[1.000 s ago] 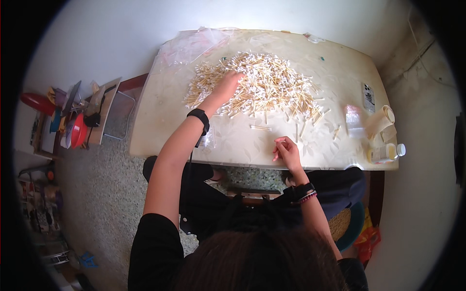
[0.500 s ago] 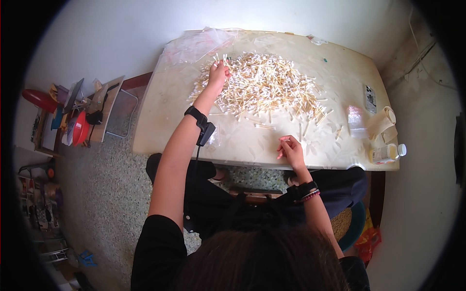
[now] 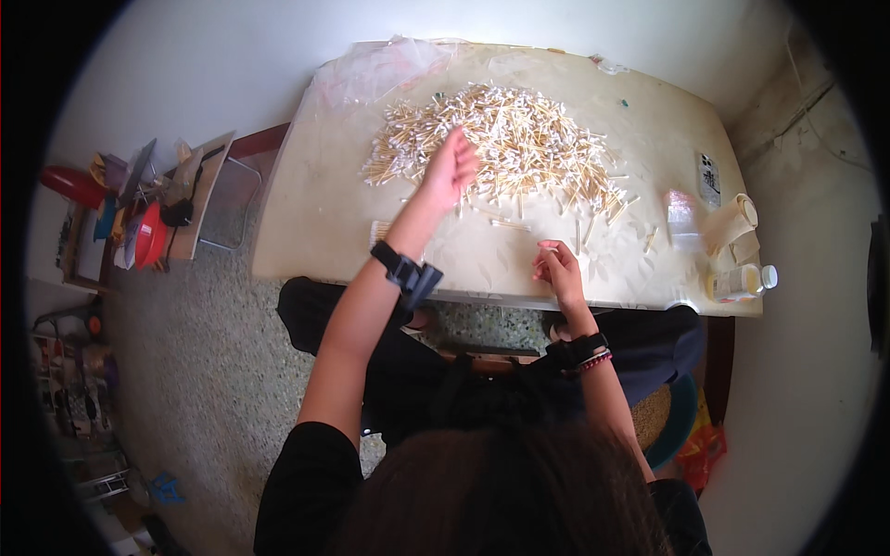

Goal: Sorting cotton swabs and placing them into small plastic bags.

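Cotton swabs (image 3: 533, 134) lie heaped on the table (image 3: 315, 218); they look light, thin-stemmed, snappable, best pinched mid-stem. The left hand (image 3: 451, 170), blurred, curls loosely over them; the right hand (image 3: 562, 271) half-curls near the table edge. I can't tell whether either holds anything. The bottle label (image 3: 732, 284) is unreadable.

Looks like a room in a home to me. I'm at a table (image 3: 311, 222) with a faint leaf pattern, up by a plain white wall (image 3: 232, 74). The floor (image 3: 222, 371) is speckled, there's a red bowl (image 3: 150, 233) among household clutter off to my left, and a loose cable (image 3: 796, 69) runs along the scuffed side wall (image 3: 807, 371).
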Action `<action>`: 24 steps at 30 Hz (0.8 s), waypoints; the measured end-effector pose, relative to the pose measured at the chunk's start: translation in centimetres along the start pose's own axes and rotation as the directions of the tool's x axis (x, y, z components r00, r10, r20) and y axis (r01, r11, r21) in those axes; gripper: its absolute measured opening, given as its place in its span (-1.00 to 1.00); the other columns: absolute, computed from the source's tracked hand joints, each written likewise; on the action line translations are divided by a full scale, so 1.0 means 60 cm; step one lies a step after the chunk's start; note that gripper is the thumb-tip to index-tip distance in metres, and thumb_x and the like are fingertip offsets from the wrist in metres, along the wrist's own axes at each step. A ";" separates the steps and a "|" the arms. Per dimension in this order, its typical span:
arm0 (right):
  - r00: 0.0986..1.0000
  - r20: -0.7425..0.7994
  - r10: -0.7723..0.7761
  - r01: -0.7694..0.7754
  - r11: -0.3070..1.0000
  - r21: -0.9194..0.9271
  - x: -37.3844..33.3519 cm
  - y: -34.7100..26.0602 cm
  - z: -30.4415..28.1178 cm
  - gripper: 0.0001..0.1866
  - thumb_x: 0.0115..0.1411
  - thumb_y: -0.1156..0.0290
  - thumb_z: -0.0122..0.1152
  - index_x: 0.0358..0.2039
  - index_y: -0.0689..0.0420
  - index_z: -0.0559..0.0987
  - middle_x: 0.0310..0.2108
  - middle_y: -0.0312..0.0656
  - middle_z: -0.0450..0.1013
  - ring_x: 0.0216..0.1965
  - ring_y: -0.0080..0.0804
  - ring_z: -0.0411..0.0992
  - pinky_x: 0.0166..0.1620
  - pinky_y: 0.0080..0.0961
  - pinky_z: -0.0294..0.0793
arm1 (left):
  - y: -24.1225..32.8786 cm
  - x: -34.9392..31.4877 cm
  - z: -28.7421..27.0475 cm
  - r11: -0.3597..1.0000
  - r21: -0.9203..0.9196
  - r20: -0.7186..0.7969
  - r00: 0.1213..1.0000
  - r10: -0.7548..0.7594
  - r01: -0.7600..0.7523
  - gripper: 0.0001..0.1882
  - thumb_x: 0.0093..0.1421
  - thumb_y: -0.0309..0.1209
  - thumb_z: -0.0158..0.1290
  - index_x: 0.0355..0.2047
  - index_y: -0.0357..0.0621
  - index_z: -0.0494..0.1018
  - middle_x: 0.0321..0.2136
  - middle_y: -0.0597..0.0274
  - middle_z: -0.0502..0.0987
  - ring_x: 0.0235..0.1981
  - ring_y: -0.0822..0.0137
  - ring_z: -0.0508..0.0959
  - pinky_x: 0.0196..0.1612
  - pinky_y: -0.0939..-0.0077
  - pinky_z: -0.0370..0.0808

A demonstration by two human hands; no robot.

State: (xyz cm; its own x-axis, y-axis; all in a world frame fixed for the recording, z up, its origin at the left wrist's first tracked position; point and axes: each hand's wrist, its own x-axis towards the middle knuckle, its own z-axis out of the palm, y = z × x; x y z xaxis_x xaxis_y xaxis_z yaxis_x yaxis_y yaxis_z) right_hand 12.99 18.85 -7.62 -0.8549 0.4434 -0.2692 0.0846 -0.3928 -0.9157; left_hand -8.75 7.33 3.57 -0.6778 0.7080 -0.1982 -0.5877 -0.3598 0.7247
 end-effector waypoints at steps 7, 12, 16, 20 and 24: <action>0.824 -0.081 -0.561 0.524 0.808 -0.269 -0.019 -0.071 0.094 -0.64 0.25 0.41 -0.17 0.05 0.19 0.26 -0.05 -0.06 0.30 -0.03 -0.37 0.26 -0.02 -0.45 0.27 | -0.097 -0.113 0.023 0.947 0.094 0.213 0.923 -0.320 0.307 -0.65 0.25 -0.12 -0.24 -0.63 0.09 0.09 -0.76 0.53 0.04 -0.83 0.68 -0.05 -0.86 0.79 -0.15; 0.981 0.130 -0.144 0.194 0.750 -0.633 -0.036 -0.094 0.099 -0.73 0.25 0.34 -0.16 -0.23 0.23 0.46 -0.55 -0.02 0.43 -0.49 -0.22 0.42 -0.36 -0.44 0.36 | -0.120 -0.137 0.019 0.971 0.075 0.161 0.959 -0.235 0.225 -0.67 0.27 -0.13 -0.26 -0.60 0.04 0.14 -0.76 0.49 0.13 -0.84 0.70 -0.02 -0.84 0.80 -0.14; 0.935 0.181 -0.304 0.342 0.649 -0.679 -0.058 -0.079 0.121 -0.79 0.22 0.38 -0.11 -0.28 0.19 0.47 -0.64 0.07 0.33 -0.59 -0.05 0.35 -0.46 -0.36 0.31 | -0.142 -0.128 0.016 0.961 0.257 -0.140 0.980 0.142 -0.102 -0.70 0.27 -0.18 -0.27 -0.52 -0.06 0.22 -0.68 0.31 0.37 -0.86 0.69 0.04 -0.84 0.77 -0.10; 0.914 0.137 -0.381 0.374 0.663 -0.649 -0.065 -0.051 0.139 -0.75 0.19 0.46 -0.08 -0.10 0.18 0.34 -0.61 0.03 0.36 -0.57 -0.09 0.37 -0.45 -0.38 0.32 | -0.168 -0.127 0.008 0.925 0.292 -0.167 0.940 0.298 -0.242 -0.70 0.28 -0.23 -0.29 -0.42 -0.17 0.29 -0.50 0.01 0.53 -0.86 0.67 0.06 -0.82 0.76 -0.04; 0.913 0.126 -0.389 0.378 0.685 -0.623 -0.059 -0.032 0.133 -0.51 0.18 0.50 -0.06 0.11 0.17 0.08 -0.60 -0.06 0.39 -0.59 -0.22 0.38 -0.45 -0.44 0.33 | -0.174 -0.135 0.021 0.913 0.286 -0.198 0.915 0.352 -0.290 -0.68 0.28 -0.22 -0.30 -0.39 -0.19 0.31 -0.50 0.00 0.54 -0.84 0.69 0.06 -0.79 0.79 -0.02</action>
State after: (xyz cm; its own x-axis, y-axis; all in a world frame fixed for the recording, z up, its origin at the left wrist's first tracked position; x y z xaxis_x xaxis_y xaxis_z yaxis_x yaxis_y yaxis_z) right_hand 11.80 11.61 -2.55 -0.8775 0.4562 0.1481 0.0535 0.4000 -0.9150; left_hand 3.45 6.12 -1.53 -0.9145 0.4006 -0.0565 -0.2138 -0.3600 0.9081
